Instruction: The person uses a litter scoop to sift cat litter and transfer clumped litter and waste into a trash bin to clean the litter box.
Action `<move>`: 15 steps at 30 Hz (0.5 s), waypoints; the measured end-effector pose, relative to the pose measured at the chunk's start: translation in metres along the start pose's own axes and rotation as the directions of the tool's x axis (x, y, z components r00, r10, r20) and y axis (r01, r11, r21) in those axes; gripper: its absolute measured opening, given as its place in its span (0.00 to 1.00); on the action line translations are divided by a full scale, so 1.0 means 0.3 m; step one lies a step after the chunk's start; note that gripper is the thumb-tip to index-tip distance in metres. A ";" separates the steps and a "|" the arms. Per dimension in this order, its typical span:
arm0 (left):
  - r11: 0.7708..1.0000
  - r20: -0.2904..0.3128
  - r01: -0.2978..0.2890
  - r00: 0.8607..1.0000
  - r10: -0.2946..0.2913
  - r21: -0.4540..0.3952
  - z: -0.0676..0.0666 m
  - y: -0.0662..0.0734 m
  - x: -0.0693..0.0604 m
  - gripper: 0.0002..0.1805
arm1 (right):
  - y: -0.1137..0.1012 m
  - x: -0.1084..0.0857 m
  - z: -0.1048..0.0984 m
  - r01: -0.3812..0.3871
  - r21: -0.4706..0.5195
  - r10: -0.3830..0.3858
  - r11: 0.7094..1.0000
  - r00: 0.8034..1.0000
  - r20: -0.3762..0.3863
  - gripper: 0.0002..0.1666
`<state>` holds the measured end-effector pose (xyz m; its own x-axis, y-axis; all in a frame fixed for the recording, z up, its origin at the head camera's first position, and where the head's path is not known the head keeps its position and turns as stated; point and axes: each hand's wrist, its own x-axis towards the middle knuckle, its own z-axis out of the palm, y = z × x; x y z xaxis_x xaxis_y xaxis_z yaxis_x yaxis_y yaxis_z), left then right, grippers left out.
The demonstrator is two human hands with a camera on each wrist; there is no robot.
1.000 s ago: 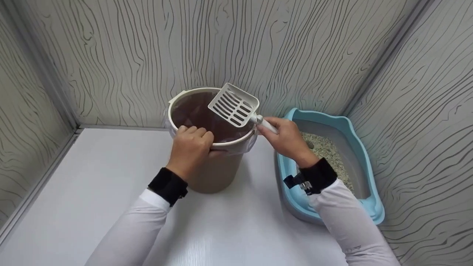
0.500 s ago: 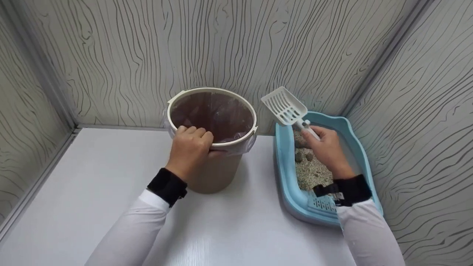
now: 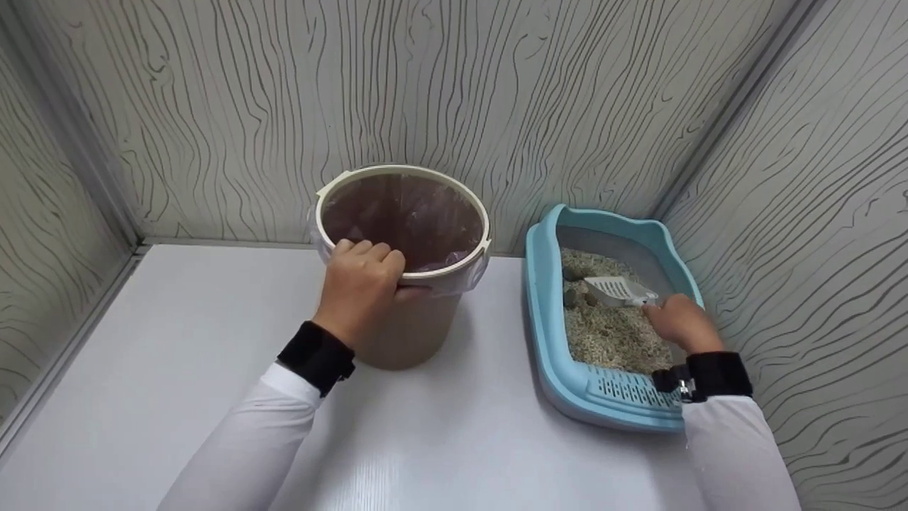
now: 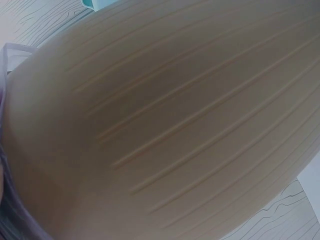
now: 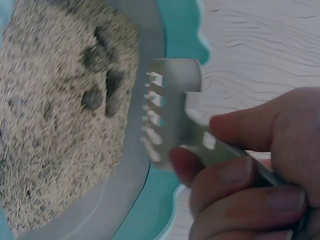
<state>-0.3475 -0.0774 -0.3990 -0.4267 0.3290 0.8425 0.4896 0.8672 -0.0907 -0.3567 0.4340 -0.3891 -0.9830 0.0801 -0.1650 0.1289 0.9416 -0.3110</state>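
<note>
In the head view my left hand (image 3: 362, 287) grips the near rim of a brown trash can (image 3: 411, 330) lined with a clear plastic bag (image 3: 454, 284). The can's ribbed side (image 4: 175, 110) fills the left wrist view. My right hand (image 3: 684, 323) holds a slotted litter scoop (image 3: 616, 289) by its handle, over a blue litter box (image 3: 543, 298). Grainy litter (image 3: 617, 341) covers the box's floor, with several dark clumps (image 3: 570, 298) near its left wall. In the right wrist view the fingers (image 5: 235, 185) curl round the scoop's handle, and clumps (image 5: 92, 98) show beyond its head.
Both containers stand on a white table (image 3: 425, 454), a gap between them. Wood-grain panels (image 3: 397, 85) rise behind and at both sides. The litter box's right side lies close to the right panel (image 3: 823, 248). A perforated step (image 3: 631, 387) forms the box's near end.
My right hand has carried the scoop from above the trash can rightward and down into the litter box area. My left hand has kept its grip on the can's rim.
</note>
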 end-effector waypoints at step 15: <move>1.000 0.004 0.016 1.000 -0.016 0.012 -0.012 -0.015 -0.006 0.35 | 0.000 0.099 0.059 0.008 -0.055 0.004 0.998 0.975 0.224 0.22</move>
<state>-0.3461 -0.0831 -0.3983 -0.4377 0.3163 0.8417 0.4735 0.8769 -0.0834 -0.3836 0.4307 -0.4104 -0.9283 0.0088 -0.3718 0.1134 0.9588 -0.2606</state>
